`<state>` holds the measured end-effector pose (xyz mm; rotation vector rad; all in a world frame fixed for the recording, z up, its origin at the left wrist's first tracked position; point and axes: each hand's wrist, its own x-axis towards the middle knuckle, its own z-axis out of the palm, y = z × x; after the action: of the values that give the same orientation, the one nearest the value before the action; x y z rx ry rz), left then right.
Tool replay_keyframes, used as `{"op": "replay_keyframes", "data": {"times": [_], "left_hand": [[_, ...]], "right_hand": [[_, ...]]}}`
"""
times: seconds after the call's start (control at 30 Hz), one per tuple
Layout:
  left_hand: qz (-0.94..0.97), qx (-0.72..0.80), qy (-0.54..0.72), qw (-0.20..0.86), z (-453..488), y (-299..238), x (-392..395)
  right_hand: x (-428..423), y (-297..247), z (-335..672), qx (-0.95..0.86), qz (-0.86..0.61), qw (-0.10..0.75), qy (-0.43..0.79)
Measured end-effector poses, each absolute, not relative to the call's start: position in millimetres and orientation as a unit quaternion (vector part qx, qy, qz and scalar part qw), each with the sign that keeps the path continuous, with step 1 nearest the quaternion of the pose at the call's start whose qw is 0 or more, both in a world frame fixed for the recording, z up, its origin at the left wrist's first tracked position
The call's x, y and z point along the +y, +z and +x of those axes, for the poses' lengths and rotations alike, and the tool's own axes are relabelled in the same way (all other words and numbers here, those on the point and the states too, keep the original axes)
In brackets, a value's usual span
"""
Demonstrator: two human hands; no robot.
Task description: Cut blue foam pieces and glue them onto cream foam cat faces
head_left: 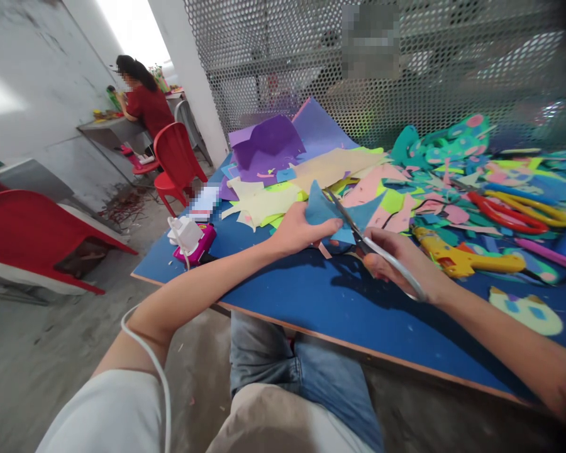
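Observation:
My left hand [296,230] grips a piece of blue felt [319,207] between thumb and fingers, holding it a little above the table. In my right hand [400,259] is a pair of scissors [348,219] with pale grey handles, its blades pointing up and left. The blades lie against the felt's right part; whether they are cutting through it I cannot tell. Behind the felt spread pale yellow [268,204] and pink pieces [382,179]. A yellow glue gun [462,255] lies to the right of my right hand.
Red-handled scissors [504,214] lie among many scraps on the right. A pale cut-out [528,311] is near the front. On the left sits a magenta power strip [200,242] with a white plug [186,233]. Perforated metal [283,69] stands behind; a person [146,100] sits farther off.

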<state>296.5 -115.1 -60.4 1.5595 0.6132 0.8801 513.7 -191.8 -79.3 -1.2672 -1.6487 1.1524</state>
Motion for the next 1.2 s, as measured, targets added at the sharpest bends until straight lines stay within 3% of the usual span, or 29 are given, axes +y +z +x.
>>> {"op": "replay_keyframes", "data": {"times": [0.3,0.6,0.87,1.2], "left_hand": [[0.643,0.244,0.464,0.558,300.9,-66.8,-101.5],[0.597,0.269,0.475,0.589,306.9,-68.3,-97.9],[0.634,0.254,0.497,0.536,304.4,-69.5,-95.8],[0.652,0.233,0.470,0.548,304.7,-68.3,-101.8]], "right_hand": [[-180.1,-84.6,520.2,-0.609,-0.515,0.440,0.413],[-180.4,-82.7,520.1,-0.659,-0.510,0.389,0.393],[-179.4,-86.5,526.4,-0.666,-0.519,0.368,0.390],[-181.5,-80.0,522.7,-0.653,-0.519,0.374,0.404]]}}
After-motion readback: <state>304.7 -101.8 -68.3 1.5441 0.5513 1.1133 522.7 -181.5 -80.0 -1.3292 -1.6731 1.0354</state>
